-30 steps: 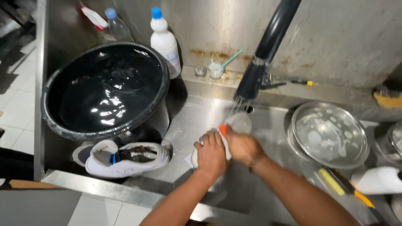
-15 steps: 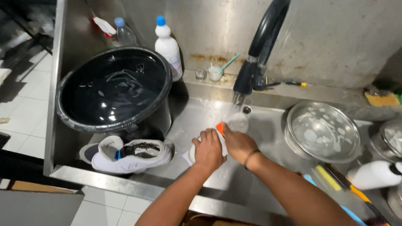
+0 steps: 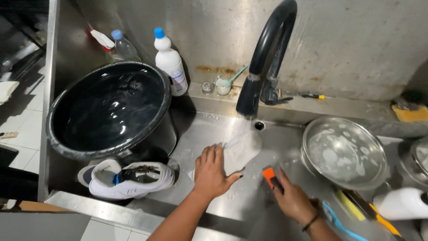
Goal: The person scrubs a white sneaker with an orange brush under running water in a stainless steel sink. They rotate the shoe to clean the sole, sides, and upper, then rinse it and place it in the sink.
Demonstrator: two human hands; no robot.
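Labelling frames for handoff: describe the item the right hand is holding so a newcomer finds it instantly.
Start at the black curved faucet over the steel sink. Below and right of its spout, the right hand grips a small brush with an orange end and dark body. It lies apart from the white item under the water held by the left hand, and it is the only orange thing in the basin.

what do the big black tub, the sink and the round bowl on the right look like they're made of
Black tub: likely plastic, glossy wet walls and a thick rolled rim. Sink: stainless steel by its look, brushed grey with dull reflections. Round bowl: thin shiny metal, probably steel, with soapy foam inside.
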